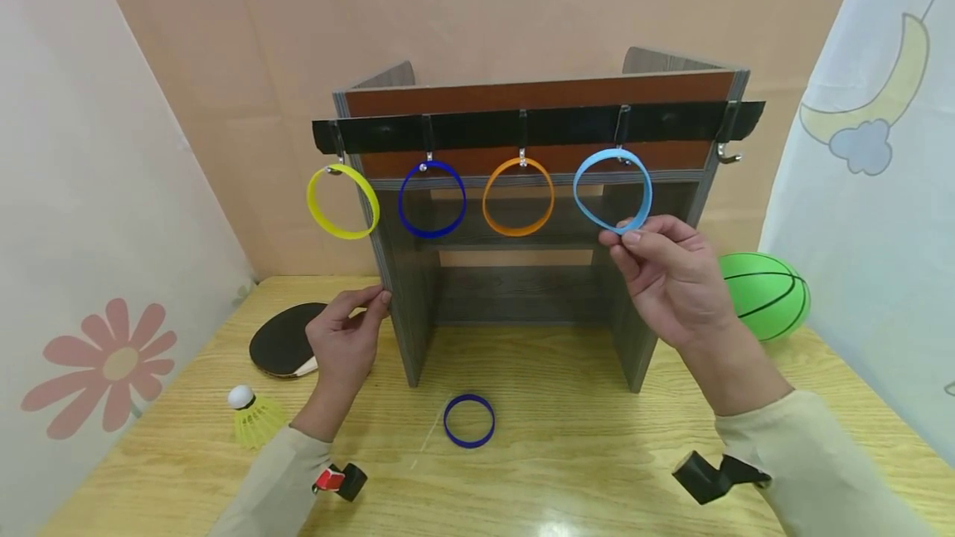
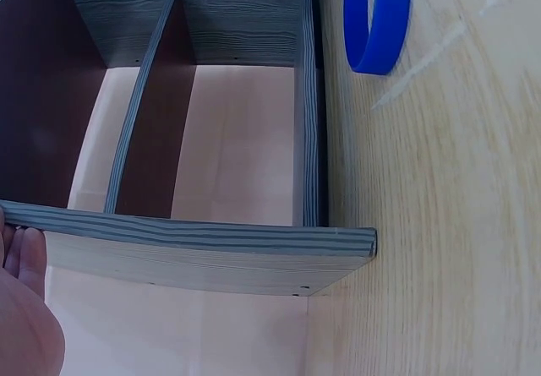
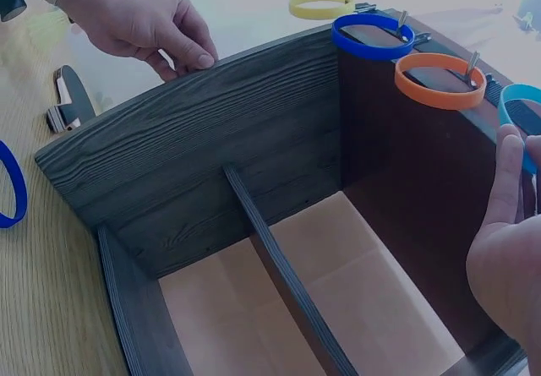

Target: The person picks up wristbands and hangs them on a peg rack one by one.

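My right hand (image 1: 682, 280) pinches the bottom of a light blue wristband (image 1: 647, 193), whose top is at the fourth hook of a black hook strip (image 1: 477, 129). Yellow (image 1: 313, 210), dark blue (image 1: 403, 210) and orange (image 1: 487, 205) wristbands hang from the hooks to its left. With curled fingers, my left hand (image 1: 346, 342) holds the front edge of the left side panel of a grey wooden shelf (image 1: 399, 305). Another dark blue wristband (image 1: 448, 429) lies on the table before the shelf; part of it shows in the left wrist view.
At the strip's right end is a bare hook (image 1: 727, 156). A black table tennis bat (image 1: 283, 342) and a yellow shuttlecock (image 1: 257, 421) lie left of the shelf on the wooden table (image 1: 567, 454). A green ball (image 1: 768, 297) sits behind my right wrist.
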Motion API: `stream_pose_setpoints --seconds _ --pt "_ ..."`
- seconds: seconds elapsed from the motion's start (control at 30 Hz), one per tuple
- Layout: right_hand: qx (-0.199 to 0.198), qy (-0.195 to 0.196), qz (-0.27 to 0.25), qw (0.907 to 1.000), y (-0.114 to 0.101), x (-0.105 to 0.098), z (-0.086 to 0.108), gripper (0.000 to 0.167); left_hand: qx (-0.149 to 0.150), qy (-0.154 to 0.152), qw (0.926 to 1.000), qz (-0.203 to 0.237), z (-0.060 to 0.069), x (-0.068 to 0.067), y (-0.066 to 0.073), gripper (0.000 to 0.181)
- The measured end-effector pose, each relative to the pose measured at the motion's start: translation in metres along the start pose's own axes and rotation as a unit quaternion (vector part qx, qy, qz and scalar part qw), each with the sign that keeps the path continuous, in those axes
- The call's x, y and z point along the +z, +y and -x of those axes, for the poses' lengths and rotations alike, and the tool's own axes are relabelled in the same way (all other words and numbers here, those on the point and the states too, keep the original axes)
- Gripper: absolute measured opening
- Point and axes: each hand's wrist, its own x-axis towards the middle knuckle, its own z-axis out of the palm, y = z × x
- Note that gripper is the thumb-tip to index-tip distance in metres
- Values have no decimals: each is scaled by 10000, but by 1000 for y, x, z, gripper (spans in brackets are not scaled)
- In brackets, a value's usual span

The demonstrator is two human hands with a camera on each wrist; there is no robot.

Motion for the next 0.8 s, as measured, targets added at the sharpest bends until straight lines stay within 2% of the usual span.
stream_pose_setpoints --seconds 0.1,0.33,0.6,0.8 --pt "-24 139 142 9998 1 -1 -1 18 -7 -6 10000 34 -1 1 5 9" --pt "-22 153 60 9999 -1 -2 -4 19 115 -52 9999 -60 -6 3 19 11" --pt "25 488 180 9986 4 -4 -4 17 31 -3 10000 -15 0 0 3 11" --pt "0 482 266 9985 10 -7 -2 17 -1 10 10000 -30 0 -1 0 13"
